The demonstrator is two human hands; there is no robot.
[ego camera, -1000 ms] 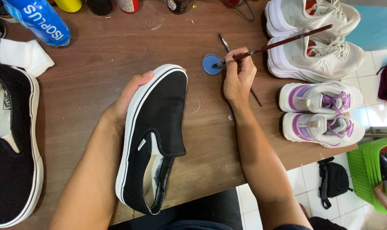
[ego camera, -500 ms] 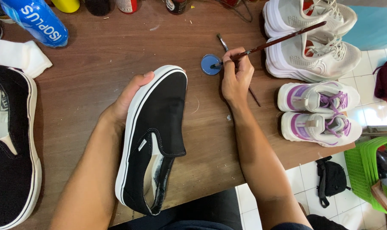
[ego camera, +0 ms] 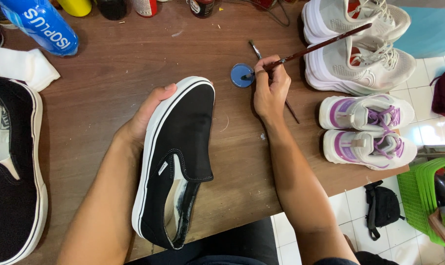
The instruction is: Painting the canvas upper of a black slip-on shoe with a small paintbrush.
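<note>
**A:** What have I got on the left side?

**B:** From my feed, the left hand (ego camera: 146,115) is wrapped around the far-left edge of a black slip-on shoe (ego camera: 178,157), thumb along its white sole. The shoe lies near the middle of the brown surface (ego camera: 114,73), toe pointing far, heel at the near edge.

**A:** And the right?

**B:** The right hand (ego camera: 269,91) pinches a thin brush (ego camera: 320,46), fingers closed on the shaft. Its tip dips into a small round blue pot (ego camera: 242,75), just right of the shoe's toe. The long handle angles up toward the far right.

**A:** Anything around it?

**B:** A white pair of sneakers (ego camera: 355,44) far right, a purple-and-white pair (ego camera: 367,130) nearer. The matching black shoe (ego camera: 11,172) sits at the left edge, a blue bottle (ego camera: 38,22) far left.
</note>
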